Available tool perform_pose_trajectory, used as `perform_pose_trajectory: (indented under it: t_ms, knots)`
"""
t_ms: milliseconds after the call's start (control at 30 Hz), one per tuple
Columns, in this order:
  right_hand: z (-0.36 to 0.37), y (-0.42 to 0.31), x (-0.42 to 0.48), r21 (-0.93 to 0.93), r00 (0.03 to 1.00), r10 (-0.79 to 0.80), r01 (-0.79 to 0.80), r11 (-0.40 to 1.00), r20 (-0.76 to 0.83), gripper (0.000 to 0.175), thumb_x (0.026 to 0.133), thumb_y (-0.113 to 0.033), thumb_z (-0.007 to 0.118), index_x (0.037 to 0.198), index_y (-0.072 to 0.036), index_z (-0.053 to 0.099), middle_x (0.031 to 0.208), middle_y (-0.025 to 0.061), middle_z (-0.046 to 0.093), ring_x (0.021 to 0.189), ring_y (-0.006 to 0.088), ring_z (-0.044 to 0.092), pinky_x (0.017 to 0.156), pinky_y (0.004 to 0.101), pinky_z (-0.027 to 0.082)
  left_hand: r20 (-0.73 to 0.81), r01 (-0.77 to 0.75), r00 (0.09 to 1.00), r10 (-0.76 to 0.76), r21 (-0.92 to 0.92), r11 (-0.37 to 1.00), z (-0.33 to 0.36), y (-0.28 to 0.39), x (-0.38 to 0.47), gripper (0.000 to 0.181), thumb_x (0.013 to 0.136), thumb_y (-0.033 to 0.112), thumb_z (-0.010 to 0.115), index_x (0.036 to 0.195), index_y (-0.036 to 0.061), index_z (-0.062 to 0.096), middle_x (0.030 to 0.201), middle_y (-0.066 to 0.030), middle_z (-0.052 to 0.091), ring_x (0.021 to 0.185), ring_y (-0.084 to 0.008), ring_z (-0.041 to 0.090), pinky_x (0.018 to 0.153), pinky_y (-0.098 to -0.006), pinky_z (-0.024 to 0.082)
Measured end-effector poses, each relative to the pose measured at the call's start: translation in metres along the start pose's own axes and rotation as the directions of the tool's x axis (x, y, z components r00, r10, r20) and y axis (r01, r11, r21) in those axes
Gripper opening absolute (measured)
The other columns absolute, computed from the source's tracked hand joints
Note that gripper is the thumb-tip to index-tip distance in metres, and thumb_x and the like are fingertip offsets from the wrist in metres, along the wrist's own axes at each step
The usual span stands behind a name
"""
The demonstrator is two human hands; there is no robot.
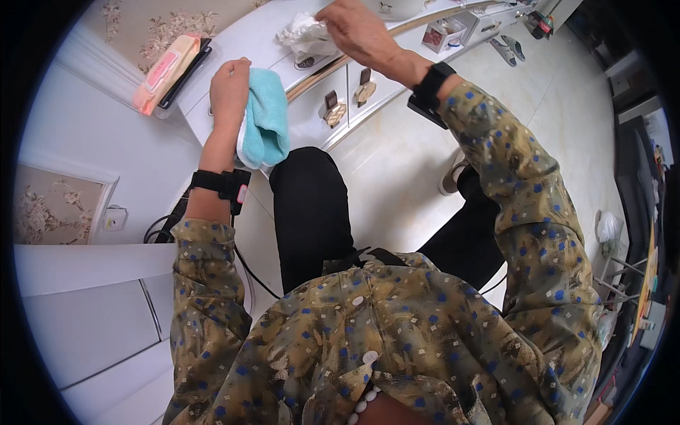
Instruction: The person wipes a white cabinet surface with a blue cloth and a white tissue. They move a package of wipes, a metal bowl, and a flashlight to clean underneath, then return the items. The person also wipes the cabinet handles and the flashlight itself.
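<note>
My left hand (229,87) is closed on a folded turquoise towel (265,117) with a pale edge. The towel hangs down over the front edge of the white cabinet top (247,45), close to my knee. Farther along, my right hand (357,31) is over the cabinet beside a crumpled white plastic bag (308,40). Its fingers are bent and overlap the bag's right side; whether they touch or grip it is hidden.
A pink wipes packet (169,71) leans with a dark flat object at the wall. Gold-coloured drawer knobs (335,114) project from the cabinet front. A clear-windowed box (445,35) and a white pot (399,8) are farther right. Slippers (507,50) lie on the tiled floor.
</note>
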State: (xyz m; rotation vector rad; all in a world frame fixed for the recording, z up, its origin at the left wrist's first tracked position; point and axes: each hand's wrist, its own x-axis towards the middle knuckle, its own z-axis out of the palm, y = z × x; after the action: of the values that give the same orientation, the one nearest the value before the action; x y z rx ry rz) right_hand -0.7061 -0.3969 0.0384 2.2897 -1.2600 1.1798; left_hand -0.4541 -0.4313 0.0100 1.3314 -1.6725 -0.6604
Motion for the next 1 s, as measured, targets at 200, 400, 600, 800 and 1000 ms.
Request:
perform_pose_trajectory:
  t_ms: [200,400,600,800,1000]
  knots:
    - [-0.002,-0.023,-0.123,0.053,0.957,0.285,-0.288,0.956,0.058,0.014,0.087,-0.016,0.047,0.091,-0.007,0.056,0.076,0.0148,0.058,0.073,0.0349,0.057,0.065,0.0450,0.046,0.022,0.043,0.999,-0.042,-0.047,0.998,-0.003,0.006,-0.004,0.040,0.083,0.034,0.054,0.096,-0.0020,0.064,0.083,-0.0149,0.064,0.081,-0.0236,0.058,0.077,-0.0311,0.043]
    - [0.046,-0.087,-0.320,0.245,-0.054,-0.286,-0.380,0.892,0.957,0.030,0.072,-0.028,0.063,0.087,-0.002,0.068,0.081,0.0177,0.065,0.076,0.0309,0.062,0.072,0.0437,0.048,0.006,-0.041,0.999,0.041,-0.038,0.998,-0.005,0.005,-0.005,0.038,0.084,0.032,0.054,0.095,-0.0025,0.063,0.082,-0.0140,0.064,0.079,-0.0221,0.057,0.075,-0.0309,0.043]
    - [0.092,-0.158,-0.437,-0.033,-0.187,-0.183,-0.782,0.622,0.965,0.029,0.079,-0.032,0.060,0.096,-0.010,0.068,0.089,0.0078,0.066,0.081,0.0192,0.061,0.073,0.0357,0.049,0.032,-0.020,0.999,0.023,-0.093,0.995,-0.008,0.012,-0.013,0.032,0.088,0.026,0.051,0.096,-0.0030,0.063,0.090,-0.0100,0.063,0.085,-0.0162,0.055,0.082,-0.0259,0.041]
    - [0.088,-0.173,-0.474,-0.033,-0.196,-0.219,-0.812,0.582,0.956,0.030,0.079,-0.032,0.062,0.097,-0.009,0.067,0.092,0.0089,0.066,0.085,0.0194,0.060,0.075,0.0355,0.048,0.136,0.208,0.973,-0.184,-0.187,0.960,-0.014,0.037,-0.031,0.028,0.091,0.023,0.047,0.098,-0.0011,0.060,0.082,-0.0030,0.057,0.076,-0.0095,0.050,0.070,-0.0214,0.039]
    - [0.079,-0.124,-0.468,-0.044,-0.232,-0.306,-0.856,0.515,0.923,0.029,0.079,-0.031,0.061,0.097,-0.009,0.067,0.093,0.0099,0.066,0.085,0.0201,0.060,0.076,0.0355,0.048,0.082,0.329,0.944,-0.321,-0.118,0.937,-0.018,0.048,-0.037,0.020,0.090,0.016,0.049,0.096,-0.0002,0.059,0.074,0.0007,0.050,0.066,-0.0048,0.043,0.059,-0.0181,0.034]
